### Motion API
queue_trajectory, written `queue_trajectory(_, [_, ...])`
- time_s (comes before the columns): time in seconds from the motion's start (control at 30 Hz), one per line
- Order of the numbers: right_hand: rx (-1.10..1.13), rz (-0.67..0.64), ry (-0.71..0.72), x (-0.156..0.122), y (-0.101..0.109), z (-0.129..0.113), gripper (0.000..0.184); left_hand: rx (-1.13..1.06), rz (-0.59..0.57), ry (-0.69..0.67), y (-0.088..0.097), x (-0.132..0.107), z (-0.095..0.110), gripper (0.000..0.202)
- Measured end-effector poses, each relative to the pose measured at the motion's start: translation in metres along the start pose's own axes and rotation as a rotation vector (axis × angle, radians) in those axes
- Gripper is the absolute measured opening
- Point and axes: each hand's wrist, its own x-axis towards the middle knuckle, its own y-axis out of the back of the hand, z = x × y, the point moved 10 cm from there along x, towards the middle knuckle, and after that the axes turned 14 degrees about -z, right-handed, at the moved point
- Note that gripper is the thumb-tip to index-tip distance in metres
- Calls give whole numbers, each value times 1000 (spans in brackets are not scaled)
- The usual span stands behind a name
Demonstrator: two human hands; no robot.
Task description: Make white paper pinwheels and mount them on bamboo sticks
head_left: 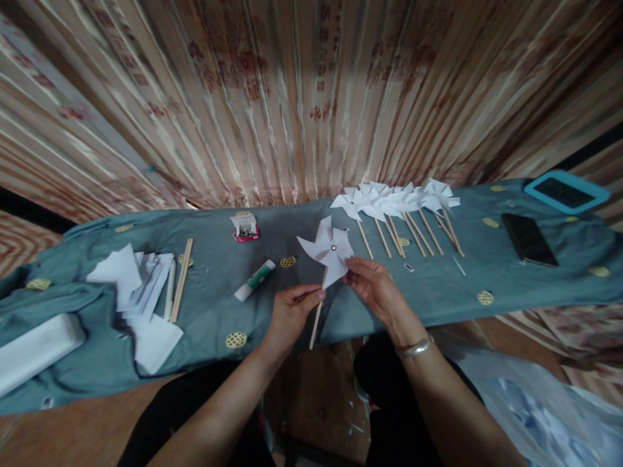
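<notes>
A white paper pinwheel [327, 245] with a shiny pin at its centre is held over the middle of the cloth. My left hand [296, 311] pinches its thin wooden stick [317, 321] just below the blades. With fingers closed, my right hand [372, 285] grips the edge of a lower right blade. Behind it, several white pinwheels [389, 200] lie in an overlapping row, their sticks pointing toward me. Left of my hands are a green and white glue stick [255, 281] and a small open red box of pins [246, 229].
White paper pieces [143, 279] and loose wooden sticks [182, 279] lie at left, near a white oblong case [39, 350]. To the right are a black phone [529, 240] and a blue-framed device [567, 192]. A curtain [292, 97] hangs behind the cloth-covered table [452, 295].
</notes>
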Motion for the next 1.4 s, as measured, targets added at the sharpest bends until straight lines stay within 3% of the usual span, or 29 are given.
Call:
queue_trajectory(0.33, [9, -38, -62, -2, -9, 11, 31, 10, -13, -18, -1, 2, 1, 22])
queue_trajectory(0.57, [-171, -133, -144, -3, -9, 3, 39, 2, 27, -38, 7, 3, 8, 22])
queue_trajectory(0.77, [-152, 21, 73, -1, 17, -36, 38, -23, 23, -6, 10, 2, 5, 24])
queue_trajectory(0.9, [-90, 116, 186, 2, 29, -45, 35, -4, -46, 18, 3, 1, 4, 25])
queue_trajectory(1.17, [-85, 21, 147, 9, 21, -35, 32, 25, -133, 58, -9, -2, 2, 22])
queue_trajectory(1.4, [-34, 53, 114, 8, 23, -31, 33, 29, -117, 58, -7, 0, 1, 21])
